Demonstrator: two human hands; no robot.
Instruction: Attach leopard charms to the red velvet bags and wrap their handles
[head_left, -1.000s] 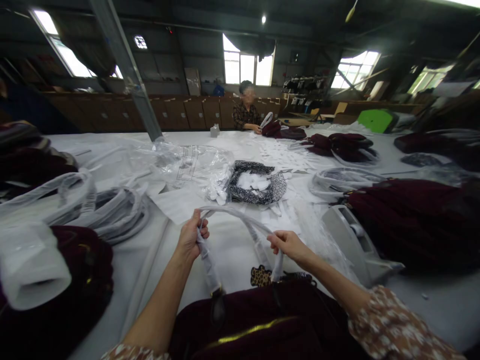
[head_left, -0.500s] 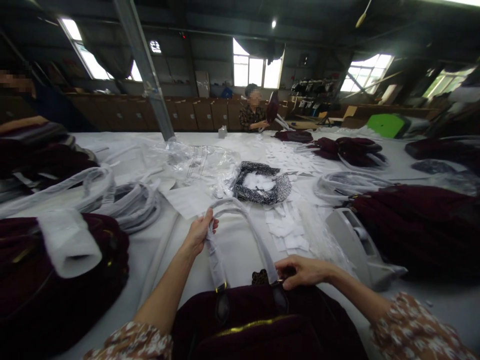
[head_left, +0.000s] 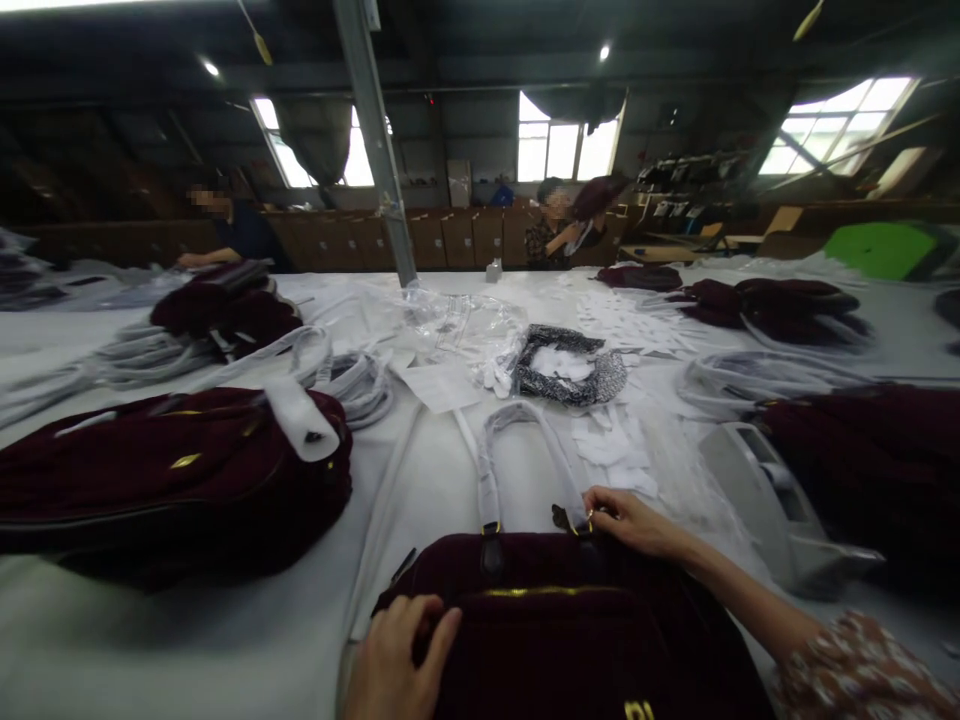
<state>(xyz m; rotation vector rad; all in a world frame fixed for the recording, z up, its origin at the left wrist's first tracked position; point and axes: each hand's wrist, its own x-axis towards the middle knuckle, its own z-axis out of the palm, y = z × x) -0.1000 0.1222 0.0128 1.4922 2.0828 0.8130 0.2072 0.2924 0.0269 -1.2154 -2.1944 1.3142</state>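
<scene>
A dark maroon handbag [head_left: 540, 640] with gold zips lies in front of me. Its handle [head_left: 517, 415], wrapped in whitish plastic, stands up in an arch. My right hand [head_left: 637, 520] has its fingertips closed at the base of this handle, by the right gold ring. Beside them a small leopard-print piece [head_left: 560, 516] pokes out behind the bag. Over the bag's left edge is my left hand [head_left: 405, 650], fingers loosely curved and thumb apart, with nothing seen between them.
Another maroon bag [head_left: 187, 470] lies left, a white wrap [head_left: 300, 415] on it. More maroon bags [head_left: 877, 450] and a grey tape dispenser [head_left: 772, 500] are at right. Ahead are a patterned bag with white pieces [head_left: 559, 385] and a metal post [head_left: 379, 150]. Two people work across the table.
My left hand has let go of the handle and come down to the bag's left edge. My right hand stays at the handle's base. The view has swung left.
</scene>
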